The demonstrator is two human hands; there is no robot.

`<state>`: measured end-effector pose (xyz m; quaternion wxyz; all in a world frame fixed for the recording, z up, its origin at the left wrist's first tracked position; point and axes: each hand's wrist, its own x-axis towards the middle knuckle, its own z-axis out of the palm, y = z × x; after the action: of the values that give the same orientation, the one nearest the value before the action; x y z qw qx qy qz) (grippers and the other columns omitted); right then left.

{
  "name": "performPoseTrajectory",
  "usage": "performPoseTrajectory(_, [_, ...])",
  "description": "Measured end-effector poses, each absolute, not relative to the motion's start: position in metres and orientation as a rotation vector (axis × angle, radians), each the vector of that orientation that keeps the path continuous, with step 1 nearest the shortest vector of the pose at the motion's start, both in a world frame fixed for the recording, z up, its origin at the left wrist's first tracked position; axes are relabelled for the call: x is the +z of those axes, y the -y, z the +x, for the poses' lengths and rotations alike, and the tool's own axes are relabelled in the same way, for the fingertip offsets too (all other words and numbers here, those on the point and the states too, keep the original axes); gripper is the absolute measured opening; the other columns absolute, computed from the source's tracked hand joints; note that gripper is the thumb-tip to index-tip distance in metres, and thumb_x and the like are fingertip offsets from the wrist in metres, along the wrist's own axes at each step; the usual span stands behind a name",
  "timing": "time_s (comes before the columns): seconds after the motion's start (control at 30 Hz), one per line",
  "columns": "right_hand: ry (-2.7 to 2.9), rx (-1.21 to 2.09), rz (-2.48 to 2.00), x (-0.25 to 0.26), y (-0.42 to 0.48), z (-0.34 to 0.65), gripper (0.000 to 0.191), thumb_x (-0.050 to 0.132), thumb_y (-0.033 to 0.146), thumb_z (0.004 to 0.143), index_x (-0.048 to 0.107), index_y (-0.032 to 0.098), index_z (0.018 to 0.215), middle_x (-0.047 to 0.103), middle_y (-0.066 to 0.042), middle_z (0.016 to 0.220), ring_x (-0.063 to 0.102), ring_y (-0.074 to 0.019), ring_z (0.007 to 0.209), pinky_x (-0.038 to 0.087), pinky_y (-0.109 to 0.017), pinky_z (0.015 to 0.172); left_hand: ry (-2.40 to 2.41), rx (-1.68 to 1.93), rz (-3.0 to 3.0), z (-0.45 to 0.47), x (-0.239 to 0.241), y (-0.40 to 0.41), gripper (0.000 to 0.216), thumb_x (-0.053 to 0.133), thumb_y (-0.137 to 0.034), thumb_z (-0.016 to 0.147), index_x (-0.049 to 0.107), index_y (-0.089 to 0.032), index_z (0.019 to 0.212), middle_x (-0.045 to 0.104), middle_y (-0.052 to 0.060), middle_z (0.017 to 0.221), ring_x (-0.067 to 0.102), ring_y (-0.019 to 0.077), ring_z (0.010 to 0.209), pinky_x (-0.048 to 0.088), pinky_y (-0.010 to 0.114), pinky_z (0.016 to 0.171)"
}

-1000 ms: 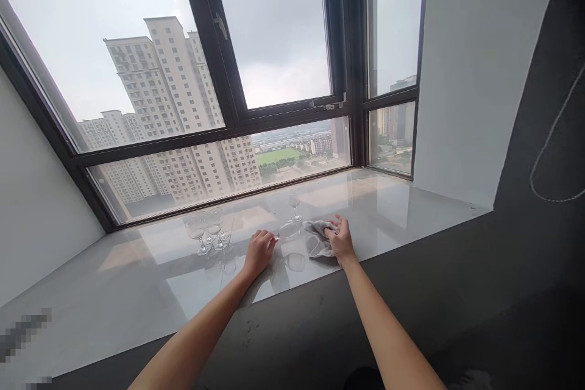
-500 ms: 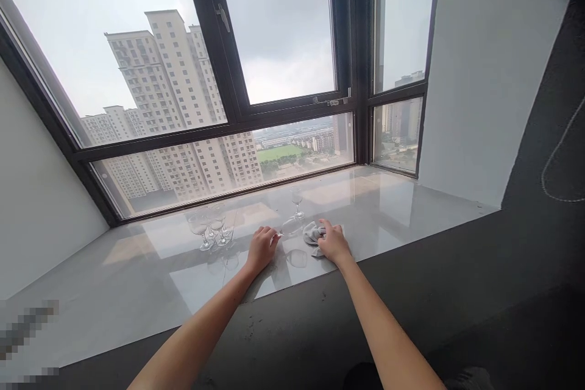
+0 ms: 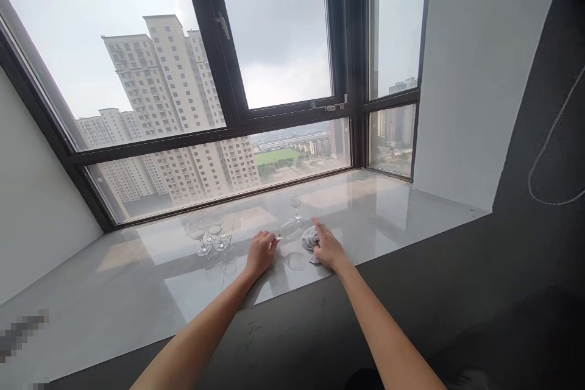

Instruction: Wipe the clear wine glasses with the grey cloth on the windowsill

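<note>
My left hand (image 3: 262, 253) is closed on the stem end of a clear wine glass (image 3: 289, 229), which lies tilted sideways with its bowl toward the right. My right hand (image 3: 328, 247) grips a crumpled grey-white cloth (image 3: 311, 239) close beside the glass's bowl; its index finger points forward. Just beyond them, another wine glass (image 3: 297, 209) stands upright on the glossy windowsill (image 3: 365, 219). To the left of my left hand, several wine glasses (image 3: 208, 236) stand grouped together.
A dark-framed window (image 3: 283, 116) borders the far side of the sill. White walls (image 3: 470, 73) close in at both ends. The sill's front edge drops to a dark wall face (image 3: 292, 341). A beaded cord (image 3: 543, 200) hangs at the right.
My right hand and the cloth have shifted slightly, with the cloth now more bunched by the glass. The held glass is tilted a little differently. The whole view has moved slightly.
</note>
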<state>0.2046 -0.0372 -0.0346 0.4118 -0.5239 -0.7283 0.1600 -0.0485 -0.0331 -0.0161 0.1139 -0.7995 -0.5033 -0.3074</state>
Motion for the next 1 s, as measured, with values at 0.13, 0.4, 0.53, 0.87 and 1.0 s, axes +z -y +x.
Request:
performPoseTrajectory(0.13, [1.884,0.439,-1.419,-0.032,0.037,0.201,0.089,0.049,0.006,0.067,0.033,0.028,0.151,0.061,-0.006,0.129,0.048,-0.0267,0.115,0.041,-0.031,0.082,1.483,-0.905,-2.329,-0.048,-0.017,0.033,0.021,0.049,-0.027,0.095,0.061,-0.020,0.078,0.062,0.004,0.081,0.053,0.0204,0.083,0.040,0.032,0.075])
performPoseTrajectory(0.4, [1.831,0.334,-1.407,-0.028,0.043,0.199,0.073,0.049,0.009,0.070,0.044,0.020,0.142,0.062,-0.011,0.110,0.047,-0.0272,0.113,0.041,-0.032,0.086,1.496,-0.904,-2.330,-0.047,-0.015,0.035,0.021,0.050,-0.027,0.095,0.061,-0.021,0.079,0.063,0.004,0.081,0.053,0.0205,0.083,0.041,0.033,0.076])
performPoseTrajectory(0.53, [1.754,0.365,-1.295,-0.030,0.045,0.199,0.070,0.047,0.012,0.073,0.038,0.023,0.142,0.059,-0.010,0.113,0.055,-0.0229,0.104,0.044,-0.031,0.083,1.493,-0.913,-2.328,-0.047,-0.017,0.033,0.020,0.050,-0.026,0.095,0.061,-0.021,0.079,0.063,0.005,0.082,0.054,0.0207,0.084,0.041,0.033,0.076])
performPoseTrajectory(0.87, [1.498,0.494,-1.015,0.002,0.045,0.196,0.061,0.054,0.019,0.069,0.047,0.021,0.129,0.059,0.000,0.089,0.056,-0.0144,0.077,0.046,-0.025,0.076,1.384,-0.935,-2.423,-0.047,-0.015,0.034,0.015,0.054,-0.020,0.092,0.063,-0.022,0.080,0.063,0.005,0.085,0.054,0.0202,0.085,0.043,0.032,0.076])
performPoseTrajectory(1.0, [1.733,0.590,-0.987,0.018,0.039,0.189,0.050,0.053,0.018,0.069,0.059,0.024,0.118,0.058,0.004,0.074,0.050,-0.0126,0.064,0.042,-0.023,0.065,1.374,-0.933,-2.439,-0.046,-0.013,0.036,0.015,0.053,-0.021,0.092,0.064,-0.022,0.082,0.064,0.005,0.085,0.054,0.0209,0.085,0.044,0.034,0.076])
